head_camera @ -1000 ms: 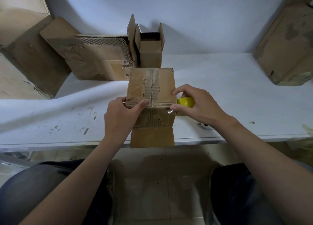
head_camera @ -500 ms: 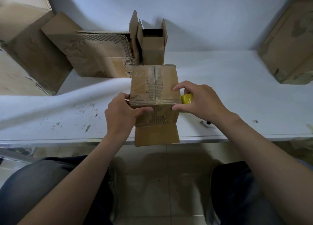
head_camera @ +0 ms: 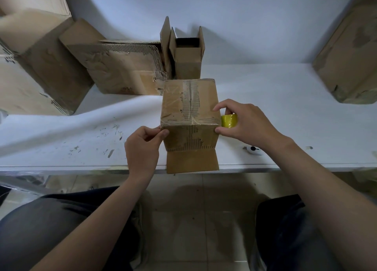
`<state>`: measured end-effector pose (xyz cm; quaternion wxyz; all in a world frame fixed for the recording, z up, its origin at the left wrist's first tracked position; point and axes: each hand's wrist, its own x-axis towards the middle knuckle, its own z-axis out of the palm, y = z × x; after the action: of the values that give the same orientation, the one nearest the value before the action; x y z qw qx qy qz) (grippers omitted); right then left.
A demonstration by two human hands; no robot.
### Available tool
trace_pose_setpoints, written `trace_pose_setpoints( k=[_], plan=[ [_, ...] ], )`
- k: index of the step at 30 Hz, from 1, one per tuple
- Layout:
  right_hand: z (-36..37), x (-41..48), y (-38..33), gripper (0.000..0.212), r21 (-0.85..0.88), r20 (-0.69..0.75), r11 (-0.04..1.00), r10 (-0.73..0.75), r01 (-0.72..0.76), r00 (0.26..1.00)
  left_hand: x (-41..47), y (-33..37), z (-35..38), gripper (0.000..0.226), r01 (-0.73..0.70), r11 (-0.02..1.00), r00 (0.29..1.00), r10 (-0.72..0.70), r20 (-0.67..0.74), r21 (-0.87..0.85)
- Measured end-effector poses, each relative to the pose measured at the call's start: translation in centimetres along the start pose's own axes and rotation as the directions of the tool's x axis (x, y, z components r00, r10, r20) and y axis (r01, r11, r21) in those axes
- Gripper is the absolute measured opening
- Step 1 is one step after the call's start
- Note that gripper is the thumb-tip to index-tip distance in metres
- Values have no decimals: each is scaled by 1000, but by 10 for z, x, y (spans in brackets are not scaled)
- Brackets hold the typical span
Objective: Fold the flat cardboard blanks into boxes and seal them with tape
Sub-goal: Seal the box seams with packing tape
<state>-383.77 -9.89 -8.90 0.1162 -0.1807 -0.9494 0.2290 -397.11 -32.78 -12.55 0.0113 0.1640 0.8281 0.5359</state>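
Tape is the likely trouble. The clear strip runs across the near top edge of the box. If the tape roll is pulled away at a slant, the strip may wrinkle, lift off the torn corrugated patches, or drag the box sideways. The box looks light, and its lower flap juts past the near edge of the surface, so a hard tug could tip it toward the person's lap.

The left hand has a pinching grip, thumb and fingertip on the box's left near top corner, seemingly pinning the strip's end there. The right hand grasps the yellow roll just right of the box, its thumb touching the right near corner and its forefinger resting at the right edge of the top face. The box thus stands between the two grips and touches both. An open-topped box stands just behind it, and flat blanks lean behind it to the left.
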Motion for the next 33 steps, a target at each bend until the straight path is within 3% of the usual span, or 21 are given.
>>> trace_pose_setpoints(
  k=[4,6,10,15,20,23,28,33],
  plan=[
    [1,-3,-4,49,-49,-7,999,-13,13,1000,-8,1,4,9,-60,998,996,60,-62,5],
    [1,-6,-7,46,-37,8,999,-35,35,999,-13,2,7,20,-79,997,996,78,-50,-15],
    [11,-15,-19,53,53,84,993,-112,107,990,-22,8,18,62,-24,998,1000,25,16,-57],
    [20,-25,-26,67,174,164,976,-157,128,974,-12,9,26,118,1,991,1000,-4,19,131],
    [22,-29,-25,74,242,181,966,-138,92,974,-4,9,33,146,-18,964,992,-16,126,264],
    [22,-31,-26,72,266,177,960,-140,90,974,-2,7,36,150,-44,954,986,-6,165,296],
    [23,-32,-27,68,255,159,964,-126,82,979,5,5,36,139,-143,962,987,120,108,231],
    [27,-38,-22,60,148,72,988,-55,44,996,5,7,39,126,-124,950,991,100,93,288]
  ],
)
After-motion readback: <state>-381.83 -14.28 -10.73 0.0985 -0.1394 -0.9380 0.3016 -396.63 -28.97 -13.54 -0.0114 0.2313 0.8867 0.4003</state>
